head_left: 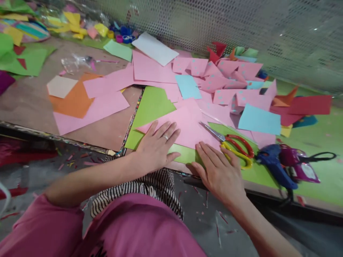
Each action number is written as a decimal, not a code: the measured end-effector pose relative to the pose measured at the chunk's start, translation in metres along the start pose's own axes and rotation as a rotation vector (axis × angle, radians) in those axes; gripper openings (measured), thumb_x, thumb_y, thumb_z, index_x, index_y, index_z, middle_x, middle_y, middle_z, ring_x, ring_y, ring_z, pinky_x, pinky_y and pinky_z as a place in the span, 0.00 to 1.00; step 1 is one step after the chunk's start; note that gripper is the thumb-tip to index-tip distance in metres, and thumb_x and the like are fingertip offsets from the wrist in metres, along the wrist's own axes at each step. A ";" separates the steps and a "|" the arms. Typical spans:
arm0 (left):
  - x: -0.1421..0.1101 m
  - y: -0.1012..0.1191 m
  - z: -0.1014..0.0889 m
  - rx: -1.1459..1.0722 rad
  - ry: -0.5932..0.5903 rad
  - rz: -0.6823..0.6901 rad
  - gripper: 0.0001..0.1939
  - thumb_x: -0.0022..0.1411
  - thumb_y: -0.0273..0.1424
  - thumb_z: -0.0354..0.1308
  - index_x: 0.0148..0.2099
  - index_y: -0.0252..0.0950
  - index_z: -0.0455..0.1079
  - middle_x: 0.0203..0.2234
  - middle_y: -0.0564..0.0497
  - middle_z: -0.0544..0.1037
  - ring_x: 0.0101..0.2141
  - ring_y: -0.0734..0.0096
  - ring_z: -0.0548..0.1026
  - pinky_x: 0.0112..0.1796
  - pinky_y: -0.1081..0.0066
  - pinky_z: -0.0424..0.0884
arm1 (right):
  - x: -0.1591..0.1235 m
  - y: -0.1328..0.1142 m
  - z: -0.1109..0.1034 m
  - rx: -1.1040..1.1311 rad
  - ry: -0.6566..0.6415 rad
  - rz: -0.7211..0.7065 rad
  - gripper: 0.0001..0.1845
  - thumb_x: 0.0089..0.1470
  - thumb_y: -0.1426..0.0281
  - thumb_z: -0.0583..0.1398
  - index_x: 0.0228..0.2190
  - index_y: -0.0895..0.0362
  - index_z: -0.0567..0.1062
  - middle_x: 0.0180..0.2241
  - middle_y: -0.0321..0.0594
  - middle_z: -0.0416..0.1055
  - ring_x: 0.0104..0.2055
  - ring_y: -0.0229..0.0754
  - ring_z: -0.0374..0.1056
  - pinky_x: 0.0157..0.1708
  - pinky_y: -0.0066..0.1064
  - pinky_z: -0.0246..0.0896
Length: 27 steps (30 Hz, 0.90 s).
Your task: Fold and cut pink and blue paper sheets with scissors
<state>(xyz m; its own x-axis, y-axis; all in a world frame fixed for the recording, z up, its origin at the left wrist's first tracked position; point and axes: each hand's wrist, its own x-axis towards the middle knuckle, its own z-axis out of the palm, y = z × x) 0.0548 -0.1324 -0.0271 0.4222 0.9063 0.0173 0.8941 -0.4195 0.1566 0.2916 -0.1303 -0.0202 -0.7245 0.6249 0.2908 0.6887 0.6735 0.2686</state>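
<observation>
A pink paper sheet [189,123] lies over green paper [154,101] near the front edge of the table. My left hand [155,144] is flat on the sheet's left part with its fingers spread, a ring on one finger. On the sheet's lower right edge rests my right hand [218,167], palm down and fingers stretched out. Scissors [221,137] with one red and one yellow handle lie just beyond my right fingers, blades pointing up and left. My right fingertips are close beside the yellow handle; whether they touch it I cannot tell.
Folded pink paper strips with blue dots [211,76] are heaped at the back. Blue paper pieces [258,119] lie among them. A blue glue gun [277,166] and a purple object [300,166] sit at the right. Orange paper [72,98] is at the left. A perforated panel [241,28] stands behind.
</observation>
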 end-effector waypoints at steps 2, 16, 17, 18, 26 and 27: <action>-0.010 0.004 0.003 0.005 0.021 -0.011 0.38 0.73 0.48 0.47 0.74 0.28 0.52 0.72 0.37 0.56 0.71 0.50 0.54 0.69 0.48 0.51 | -0.006 0.002 0.000 -0.008 -0.003 0.004 0.23 0.70 0.62 0.54 0.57 0.64 0.72 0.54 0.52 0.78 0.52 0.51 0.76 0.58 0.45 0.56; -0.038 0.005 0.018 0.014 0.177 -0.098 0.47 0.68 0.57 0.48 0.73 0.23 0.53 0.70 0.29 0.57 0.69 0.37 0.57 0.67 0.42 0.54 | -0.013 0.005 0.004 0.043 -0.049 0.026 0.39 0.67 0.63 0.57 0.73 0.57 0.48 0.60 0.51 0.74 0.56 0.55 0.74 0.62 0.49 0.56; -0.038 0.005 0.018 0.008 0.185 -0.098 0.46 0.68 0.57 0.48 0.73 0.24 0.53 0.70 0.29 0.57 0.69 0.37 0.57 0.67 0.40 0.54 | -0.013 0.005 0.004 0.045 -0.056 0.031 0.40 0.67 0.64 0.57 0.73 0.56 0.48 0.60 0.51 0.73 0.56 0.56 0.74 0.62 0.49 0.56; -0.038 0.006 0.018 0.000 0.185 -0.098 0.46 0.69 0.56 0.48 0.73 0.24 0.54 0.70 0.29 0.57 0.69 0.36 0.57 0.66 0.38 0.54 | -0.013 0.005 0.003 0.044 -0.063 0.034 0.40 0.67 0.64 0.57 0.73 0.55 0.47 0.60 0.51 0.73 0.56 0.56 0.74 0.62 0.50 0.57; -0.036 0.010 0.012 -0.061 0.143 -0.116 0.44 0.69 0.56 0.47 0.73 0.27 0.55 0.70 0.31 0.57 0.69 0.35 0.58 0.64 0.31 0.55 | -0.011 0.008 0.000 0.015 -0.093 0.007 0.39 0.68 0.64 0.56 0.73 0.56 0.47 0.59 0.51 0.74 0.56 0.55 0.74 0.63 0.49 0.56; -0.037 0.007 0.010 -0.064 0.161 -0.106 0.43 0.69 0.56 0.47 0.72 0.28 0.56 0.70 0.32 0.58 0.68 0.35 0.59 0.64 0.32 0.56 | -0.011 0.008 0.001 0.016 -0.093 0.007 0.39 0.68 0.64 0.56 0.73 0.55 0.47 0.59 0.51 0.74 0.56 0.55 0.74 0.63 0.49 0.56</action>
<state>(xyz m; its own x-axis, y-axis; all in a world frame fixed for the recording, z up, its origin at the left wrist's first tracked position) 0.0475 -0.1695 -0.0366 0.2927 0.9436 0.1546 0.9186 -0.3223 0.2285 0.3051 -0.1317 -0.0218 -0.7200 0.6629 0.2054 0.6935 0.6751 0.2517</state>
